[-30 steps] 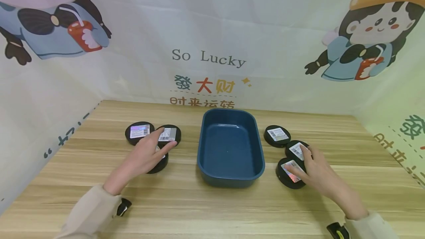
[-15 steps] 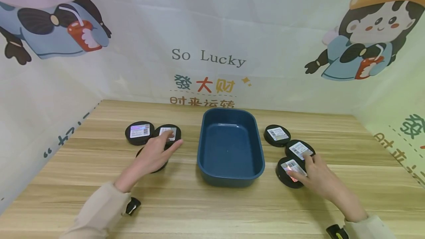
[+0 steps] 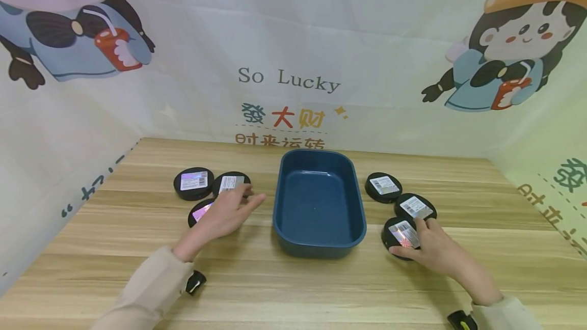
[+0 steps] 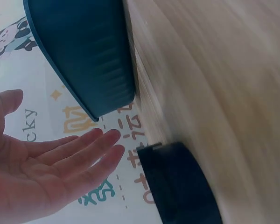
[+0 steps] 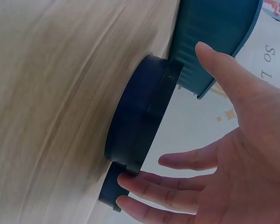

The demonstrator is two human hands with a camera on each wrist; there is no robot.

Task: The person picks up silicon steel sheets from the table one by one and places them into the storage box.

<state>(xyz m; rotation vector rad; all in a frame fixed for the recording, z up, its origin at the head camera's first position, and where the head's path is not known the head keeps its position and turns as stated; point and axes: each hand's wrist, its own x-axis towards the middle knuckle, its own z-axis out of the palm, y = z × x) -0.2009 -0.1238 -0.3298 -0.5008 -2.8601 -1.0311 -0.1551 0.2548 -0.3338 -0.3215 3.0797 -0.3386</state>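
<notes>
Three flat round black containers with printed labels lie on each side of the table. My left hand (image 3: pixel 224 214) is spread above the left group, partly covering the near container (image 3: pixel 200 212) and overlapping the back right one (image 3: pixel 231 182). In the left wrist view its fingers (image 4: pixel 84 161) are extended in the air beside a container (image 4: pixel 179 184), holding nothing. My right hand (image 3: pixel 435 248) hovers over the near container of the right group (image 3: pixel 402 233), thumb at its front edge and fingertips by its right side. The right wrist view shows a gap between thumb (image 5: pixel 219 65) and fingers, the container (image 5: pixel 142 114) below them.
A deep blue rectangular basin (image 3: pixel 316 248) stands between the two groups, nothing inside it. The other right-hand containers (image 3: pixel 383 187) sit behind the near one; another (image 3: pixel 193 183) lies at the far left. A printed cloth backdrop (image 3: pixel 293 39) encloses the wooden table (image 3: pixel 293 299).
My left hand has moved right and slightly nearer, uncovering part of the near left container's label. My right hand has shifted slightly left and nearer. The containers and basin stay put.
</notes>
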